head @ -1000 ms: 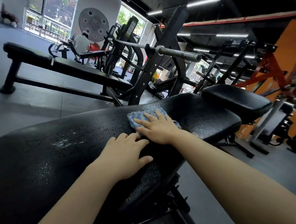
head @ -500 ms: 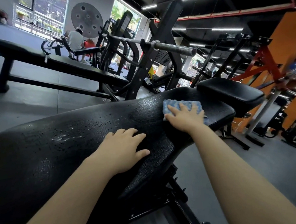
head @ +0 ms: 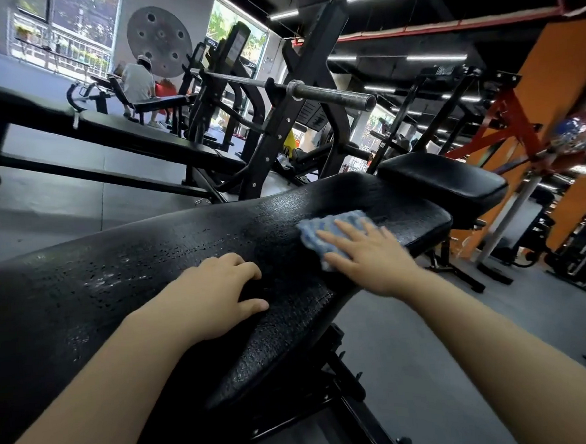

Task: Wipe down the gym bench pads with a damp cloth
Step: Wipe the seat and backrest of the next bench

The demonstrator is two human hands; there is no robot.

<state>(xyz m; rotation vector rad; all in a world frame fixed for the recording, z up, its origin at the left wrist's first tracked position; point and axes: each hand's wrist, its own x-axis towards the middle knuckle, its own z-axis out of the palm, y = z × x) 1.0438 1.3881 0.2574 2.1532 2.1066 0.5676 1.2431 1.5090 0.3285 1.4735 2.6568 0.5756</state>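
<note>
Cloth point(head: 333, 231) now back nearer left hand point(head: 217, 291), under right hand point(head: 369, 255).

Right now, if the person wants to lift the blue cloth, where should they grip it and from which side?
Probably at the far edge of the blue cloth, from above: it lies flat on the bench pad and the right hand covers its near part.

Your left hand point(head: 217, 295) and right hand point(head: 372, 254) are bare; both forearms show uncovered, no sleeves, gloves, rings or watch
</note>
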